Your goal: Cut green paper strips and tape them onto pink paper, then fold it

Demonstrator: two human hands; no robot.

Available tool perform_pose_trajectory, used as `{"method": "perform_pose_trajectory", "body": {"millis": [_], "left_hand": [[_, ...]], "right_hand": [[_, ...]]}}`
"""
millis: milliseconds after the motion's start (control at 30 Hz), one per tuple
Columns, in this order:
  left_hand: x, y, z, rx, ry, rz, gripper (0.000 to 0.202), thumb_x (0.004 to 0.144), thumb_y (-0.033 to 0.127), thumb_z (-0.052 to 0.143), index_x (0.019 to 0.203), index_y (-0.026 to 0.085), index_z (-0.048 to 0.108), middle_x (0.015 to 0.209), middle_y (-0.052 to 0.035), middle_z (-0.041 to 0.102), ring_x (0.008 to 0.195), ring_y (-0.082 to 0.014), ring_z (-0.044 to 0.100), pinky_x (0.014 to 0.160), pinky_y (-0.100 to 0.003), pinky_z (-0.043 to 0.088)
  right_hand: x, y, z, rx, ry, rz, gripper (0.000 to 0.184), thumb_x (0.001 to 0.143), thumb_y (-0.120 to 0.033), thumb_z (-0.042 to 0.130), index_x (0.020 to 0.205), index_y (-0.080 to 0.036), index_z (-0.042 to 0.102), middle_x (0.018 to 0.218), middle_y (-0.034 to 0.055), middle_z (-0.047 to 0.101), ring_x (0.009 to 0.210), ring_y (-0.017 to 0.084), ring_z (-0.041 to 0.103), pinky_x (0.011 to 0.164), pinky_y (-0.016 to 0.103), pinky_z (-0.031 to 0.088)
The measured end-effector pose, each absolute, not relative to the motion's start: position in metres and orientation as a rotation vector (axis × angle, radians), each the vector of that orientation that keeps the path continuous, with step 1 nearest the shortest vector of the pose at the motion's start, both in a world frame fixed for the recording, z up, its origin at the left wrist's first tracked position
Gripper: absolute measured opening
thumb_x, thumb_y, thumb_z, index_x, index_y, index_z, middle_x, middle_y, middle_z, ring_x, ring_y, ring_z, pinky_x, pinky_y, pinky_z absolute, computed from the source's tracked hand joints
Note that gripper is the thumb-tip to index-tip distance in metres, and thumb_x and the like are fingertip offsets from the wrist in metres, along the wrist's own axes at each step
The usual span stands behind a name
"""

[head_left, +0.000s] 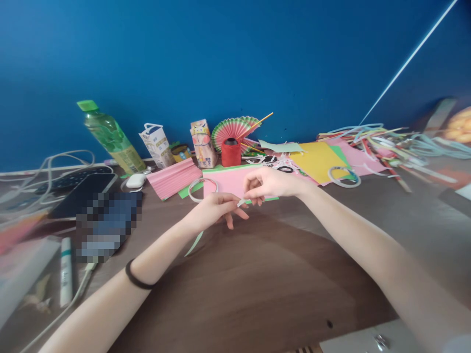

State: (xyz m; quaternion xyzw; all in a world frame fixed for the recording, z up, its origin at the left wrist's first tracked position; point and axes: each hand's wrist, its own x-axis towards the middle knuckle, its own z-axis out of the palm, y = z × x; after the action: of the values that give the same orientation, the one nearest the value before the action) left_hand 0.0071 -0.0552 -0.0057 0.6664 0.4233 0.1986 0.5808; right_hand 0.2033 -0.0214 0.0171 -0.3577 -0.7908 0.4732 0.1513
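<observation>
Hands outstretched, arms converging | left hand (215, 208), right hand (267, 184) both pinching white strip (241, 202)

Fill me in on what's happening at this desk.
A person is busy with paper at a brown desk. The left hand and right hand meet above it, both pinching a small white strip at the fingertips. A green strip lies under the left hand. Just behind are a pink sheet and a tape ring. A red spool, a paper fan and a green bottle stand by the blue wall.
</observation>
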Motion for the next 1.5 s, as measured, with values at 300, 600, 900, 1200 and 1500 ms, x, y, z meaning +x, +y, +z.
{"method": "perform_pose_trajectory", "body": {"millis": [300,600,900,1200,1500], "left_hand": [[0.0069,-0.0553,-0.0065,1.565,0.978,0.465,0.027,0.079,0.033,0.048,0.092,0.012,0.060,0.090,-0.0108,0.070,0.048,-0.0084,0.056,0.039,-0.021,0.023],[0.0070,-0.0544,-0.0101,1.570,0.962,0.463,0.028,0.080,0.033,0.047,0.094,0.013,0.060,0.090,-0.0098,0.070,0.050,-0.0086,0.058,0.040,-0.020,0.025],[0.0082,-0.0569,-0.0087,1.532,0.967,0.489,0.028,0.081,0.034,0.045,0.091,0.013,0.061,0.087,-0.0076,0.070,0.056,-0.0098,0.058,0.049,-0.021,0.037],[0.0123,-0.0582,-0.0089,1.522,1.044,0.489,0.028,0.076,0.039,0.055,0.084,0.013,0.061,0.086,-0.0079,0.070,0.058,-0.0099,0.057,0.053,-0.022,0.042],[0.0078,-0.0555,-0.0103,1.579,1.043,0.492,0.021,0.079,0.030,0.052,0.084,0.013,0.062,0.084,-0.0077,0.070,0.059,-0.0089,0.059,0.055,-0.021,0.042]], "right_hand": [[0.2024,-0.0216,0.0174,-1.026,-2.263,1.379,0.018,0.072,-0.030,0.062,0.072,-0.014,0.055,0.060,0.0013,0.063,0.050,0.009,0.056,0.050,0.022,0.045],[0.2024,-0.0214,0.0160,-1.012,-2.261,1.393,0.018,0.071,-0.030,0.062,0.072,-0.014,0.055,0.060,0.0012,0.062,0.049,0.009,0.056,0.049,0.022,0.046],[0.1996,-0.0227,0.0168,-1.068,-2.268,1.367,0.018,0.071,-0.029,0.063,0.071,-0.014,0.054,0.059,0.0006,0.062,0.049,0.009,0.056,0.050,0.023,0.046],[0.1976,-0.0252,0.0168,-1.096,-2.275,1.341,0.014,0.072,-0.027,0.060,0.071,-0.014,0.054,0.060,0.0013,0.062,0.050,0.009,0.056,0.050,0.023,0.045],[0.2021,-0.0193,0.0160,-1.012,-2.314,1.247,0.017,0.078,-0.031,0.055,0.078,-0.014,0.057,0.065,0.0009,0.060,0.056,0.009,0.056,0.053,0.021,0.043]]}}
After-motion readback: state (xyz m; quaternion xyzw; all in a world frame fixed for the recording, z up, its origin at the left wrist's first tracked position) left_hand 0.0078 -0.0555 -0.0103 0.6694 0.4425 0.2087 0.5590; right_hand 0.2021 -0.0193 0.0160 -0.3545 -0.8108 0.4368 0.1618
